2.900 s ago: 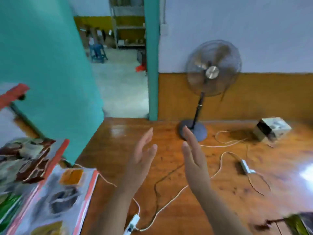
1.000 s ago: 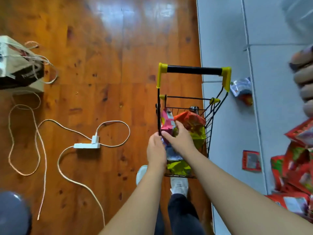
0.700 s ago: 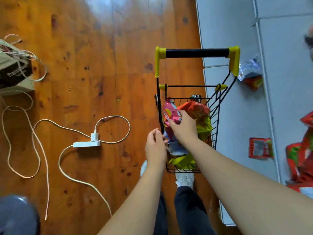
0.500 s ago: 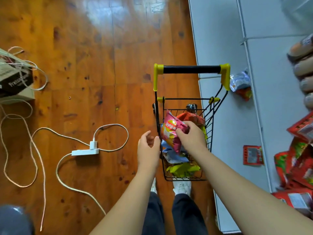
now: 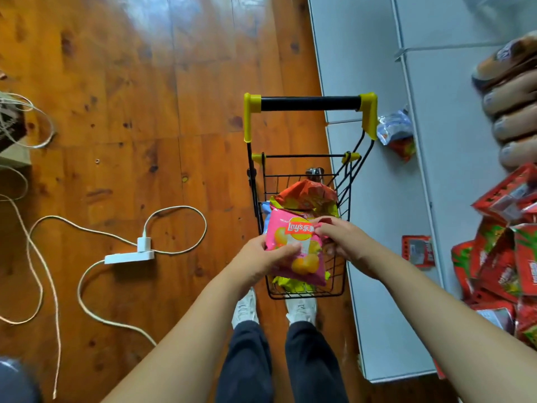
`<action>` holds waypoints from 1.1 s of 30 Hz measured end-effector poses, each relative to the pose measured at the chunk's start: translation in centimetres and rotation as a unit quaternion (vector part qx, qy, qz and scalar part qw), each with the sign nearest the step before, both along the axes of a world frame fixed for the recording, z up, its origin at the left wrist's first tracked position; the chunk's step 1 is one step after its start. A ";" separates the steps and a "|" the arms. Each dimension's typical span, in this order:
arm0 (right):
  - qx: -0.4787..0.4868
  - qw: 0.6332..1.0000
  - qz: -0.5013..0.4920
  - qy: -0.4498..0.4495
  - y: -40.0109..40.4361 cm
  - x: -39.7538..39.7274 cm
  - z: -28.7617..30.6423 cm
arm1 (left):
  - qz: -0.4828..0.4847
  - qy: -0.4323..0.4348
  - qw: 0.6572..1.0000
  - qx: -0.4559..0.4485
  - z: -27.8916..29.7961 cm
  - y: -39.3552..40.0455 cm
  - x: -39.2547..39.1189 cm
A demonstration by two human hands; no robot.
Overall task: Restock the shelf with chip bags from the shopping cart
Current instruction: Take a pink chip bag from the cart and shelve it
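Note:
A small black wire shopping cart [image 5: 343,181] with a yellow-ended handle stands on the wooden floor in front of my feet. Inside lie an orange chip bag [image 5: 306,194] and yellow-green bags [image 5: 293,285]. Above the cart I hold a pink Lay's chip bag [image 5: 299,248] with both hands. My left hand [image 5: 263,257] grips its left edge, thumb on the front. My right hand [image 5: 341,239] pinches its upper right corner. The grey shelf [image 5: 377,216] runs along the right, with red snack bags [image 5: 505,251] stacked at its right edge.
A white power strip [image 5: 129,255] with a plug and looping white cables lies on the floor to the left. A small blue-and-red bag [image 5: 395,135] and a red packet [image 5: 417,250] lie on the lower shelf. Brown packaged goods [image 5: 514,106] sit at upper right.
I turned from the fan to the cart. My right hand pulled the pink bag up out of the cart, and my left hand closed onto its left edge.

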State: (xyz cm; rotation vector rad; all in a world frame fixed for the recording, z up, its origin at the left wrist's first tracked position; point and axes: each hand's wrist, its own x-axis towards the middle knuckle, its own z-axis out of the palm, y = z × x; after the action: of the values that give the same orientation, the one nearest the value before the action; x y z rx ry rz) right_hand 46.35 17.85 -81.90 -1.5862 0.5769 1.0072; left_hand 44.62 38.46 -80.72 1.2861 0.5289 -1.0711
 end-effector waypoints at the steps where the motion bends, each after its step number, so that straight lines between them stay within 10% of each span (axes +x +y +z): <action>1: -0.032 0.999 -0.003 -0.010 0.2 -0.2 -0.4 | 0.029 -0.013 0.999 0.027 -0.4 0.1 -0.4; 5: -0.301 0.939 0.098 -0.136 0.0 -0.9 -2.8 | 0.081 -0.051 0.991 0.091 -1.5 0.7 -1.3; 13: -0.418 0.757 0.433 -0.254 2.2 0.9 -8.4 | 0.196 -0.121 0.959 0.165 -4.5 0.6 -1.3; 25: -0.292 0.822 0.227 -0.432 -1.3 -1.2 -2.0 | 0.091 0.004 0.995 -0.028 0.7 3.7 2.8; 29: -0.071 0.950 0.101 -0.286 -1.8 -0.6 0.6 | -0.039 0.072 0.993 -0.084 2.4 3.5 4.0; 33: 0.085 0.989 0.010 -0.120 -0.8 0.2 0.9 | -0.057 0.142 0.981 -0.116 1.4 2.6 3.8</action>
State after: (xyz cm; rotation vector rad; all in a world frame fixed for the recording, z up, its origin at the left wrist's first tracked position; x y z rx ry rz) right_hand 46.51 17.07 -81.01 -1.5353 0.3017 0.8407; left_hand 48.45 41.09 -79.33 0.9732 0.5298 -1.3826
